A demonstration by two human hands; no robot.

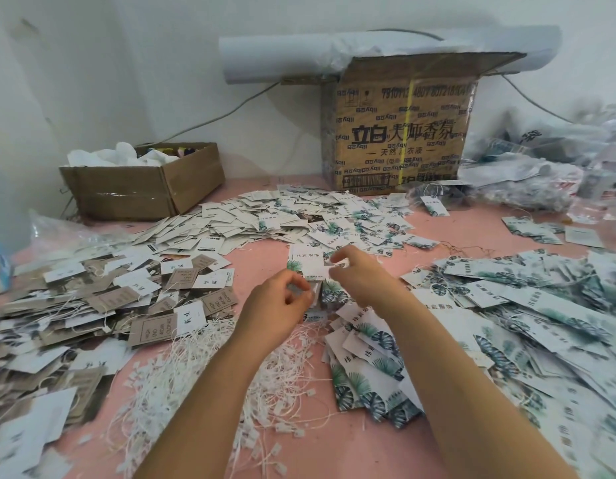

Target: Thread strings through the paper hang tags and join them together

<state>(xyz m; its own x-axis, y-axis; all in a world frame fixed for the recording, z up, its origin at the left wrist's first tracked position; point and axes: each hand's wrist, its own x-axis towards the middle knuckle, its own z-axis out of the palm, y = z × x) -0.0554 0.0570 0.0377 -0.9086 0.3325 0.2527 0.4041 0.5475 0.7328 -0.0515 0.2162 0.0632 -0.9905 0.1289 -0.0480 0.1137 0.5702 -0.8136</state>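
From my head camera, the pink tabletop runs back to a plain white wall. Against that wall stand a tall printed carton with a white paper roll lying across its top, and a low open box stuffed with white wrapping. Loose tags lie in heaps all round: brown and white ones to my left, leaf-printed ones to my right, more across the back. A tangle of white strings lies under my left forearm.

The hang tag stands upright between my hands, above the middle of the table. My left hand has its fingers curled, gripping the tag at its lower edge. My right hand brings thumb and forefinger together at the tag's right edge; whether they pinch the tag or a string I cannot tell. The clear bags at far right are blurred, and the heaps run off both sides.
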